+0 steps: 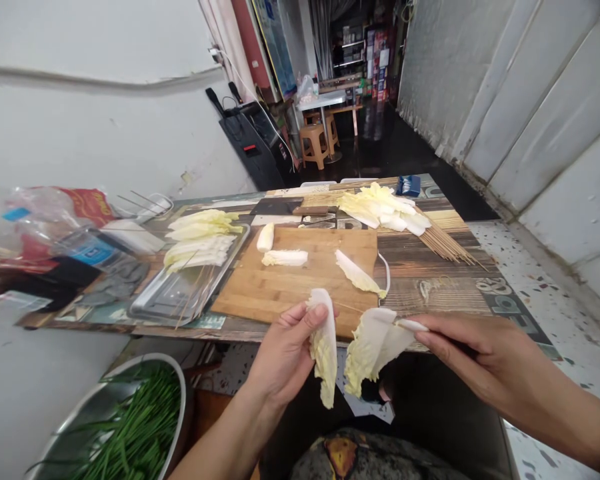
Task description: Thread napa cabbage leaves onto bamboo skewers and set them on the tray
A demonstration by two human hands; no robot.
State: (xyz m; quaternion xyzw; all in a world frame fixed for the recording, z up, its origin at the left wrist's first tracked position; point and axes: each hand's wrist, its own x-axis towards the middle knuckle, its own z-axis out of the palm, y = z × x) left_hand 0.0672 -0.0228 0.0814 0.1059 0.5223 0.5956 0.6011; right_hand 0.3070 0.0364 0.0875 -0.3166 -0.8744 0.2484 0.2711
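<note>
My left hand (290, 343) pinches a pale napa cabbage leaf (324, 353) between thumb and fingers, in front of the cutting board's near edge. My right hand (465, 350) is closed on the end of a skewer of cabbage leaves (380, 340). A short stretch of thin bamboo skewer (353, 307) shows between the two hands; its tip is hard to make out. On the wooden cutting board (290, 293) lie a loose cabbage leaf (357, 272) to the right and two cut cabbage pieces (285, 258) toward the back left.
Left of the board, a clear tray (155, 300) holds skewered cabbage (200, 240). A cleaver (290, 208) lies behind the board. More leaves (380, 207) rest on a bundle of skewers (445, 240). A metal bowl (180, 393) of green chives stands low left.
</note>
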